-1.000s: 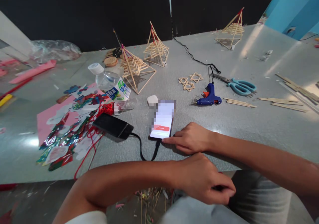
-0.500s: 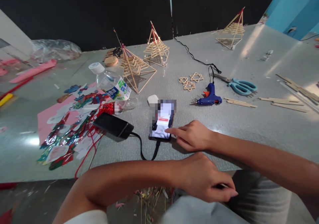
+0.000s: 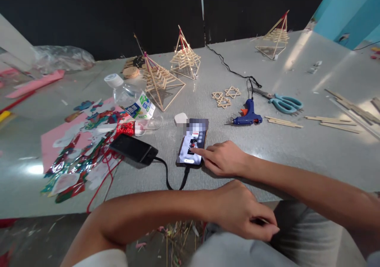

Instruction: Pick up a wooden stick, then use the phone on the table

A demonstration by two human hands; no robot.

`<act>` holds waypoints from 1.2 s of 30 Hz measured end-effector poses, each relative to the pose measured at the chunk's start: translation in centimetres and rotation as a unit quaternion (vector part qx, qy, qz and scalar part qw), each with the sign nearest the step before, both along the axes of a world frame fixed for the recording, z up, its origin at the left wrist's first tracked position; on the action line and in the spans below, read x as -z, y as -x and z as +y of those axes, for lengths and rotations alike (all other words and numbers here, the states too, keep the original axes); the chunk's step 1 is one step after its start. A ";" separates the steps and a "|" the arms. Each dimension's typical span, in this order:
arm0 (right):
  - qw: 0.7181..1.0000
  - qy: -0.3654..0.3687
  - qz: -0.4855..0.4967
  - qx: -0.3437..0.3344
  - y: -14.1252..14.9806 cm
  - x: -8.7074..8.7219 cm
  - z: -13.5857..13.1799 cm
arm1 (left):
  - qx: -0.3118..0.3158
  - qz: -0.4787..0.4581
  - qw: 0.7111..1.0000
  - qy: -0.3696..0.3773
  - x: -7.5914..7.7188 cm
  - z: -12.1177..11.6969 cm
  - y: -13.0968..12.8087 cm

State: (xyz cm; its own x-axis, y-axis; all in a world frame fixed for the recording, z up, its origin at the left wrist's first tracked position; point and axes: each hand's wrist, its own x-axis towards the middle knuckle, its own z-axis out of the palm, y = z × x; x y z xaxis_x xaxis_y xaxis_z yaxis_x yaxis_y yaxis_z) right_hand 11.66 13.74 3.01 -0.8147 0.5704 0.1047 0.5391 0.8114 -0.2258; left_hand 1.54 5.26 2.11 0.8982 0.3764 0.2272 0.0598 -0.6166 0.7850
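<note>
In the head view, the right hand (image 3: 224,158) has its index finger stretched out and its other fingers loosely curled, gripping nothing, with the fingertip over the lit screen of the phone (image 3: 196,141) lying on the bench (image 3: 314,152). A black cable (image 3: 166,176) joins the phone to a power bank (image 3: 133,149) at its left. The left hand (image 3: 245,211) is half curled at the bench's near edge; whether it holds anything, I cannot tell.
</note>
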 end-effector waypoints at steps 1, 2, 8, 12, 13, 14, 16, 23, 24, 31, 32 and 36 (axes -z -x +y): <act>1.000 -0.002 0.008 -0.004 -0.1 0.1 0.0 | 0.001 -0.006 1.000 0.003 0.0 0.0 0.0; 1.000 -0.005 0.023 -0.009 -0.2 0.3 0.1 | 0.001 -0.011 1.000 0.005 0.1 0.0 0.0; 0.989 -0.031 0.129 -0.072 -1.4 1.7 0.2 | 0.004 0.005 1.000 0.006 -0.1 0.2 -0.1; 0.988 -0.030 0.139 -0.056 -1.7 1.8 0.2 | 0.006 0.032 0.999 0.016 -0.3 0.3 0.0; 0.989 -0.030 0.139 -0.045 -1.7 1.7 0.2 | 0.008 0.037 0.999 0.021 -0.4 0.3 0.1; 0.989 -0.029 0.140 -0.034 -1.6 1.6 0.2 | 0.010 0.041 0.999 0.025 -0.5 0.4 0.1; 0.989 -0.027 0.143 -0.014 -1.6 1.4 0.1 | 0.011 0.050 0.998 0.030 -0.7 0.4 0.2; 0.992 -0.017 0.122 0.030 -1.4 1.2 0.0 | 0.009 0.044 0.999 0.019 -0.8 0.3 0.1; 0.992 -0.018 0.118 0.031 -1.4 1.2 0.0 | 0.009 0.040 0.999 0.020 -0.7 0.3 0.1; 0.993 -0.016 0.111 0.041 -1.3 1.3 -0.1 | -0.006 0.008 0.999 0.047 -0.8 0.3 0.0; 0.993 -0.015 0.112 0.042 -1.2 1.3 -0.1 | -0.007 0.006 0.999 0.052 -0.8 0.3 0.0; 0.993 -0.013 0.112 0.044 -1.3 1.3 0.0 | -0.008 0.001 0.997 0.074 -0.9 0.3 0.1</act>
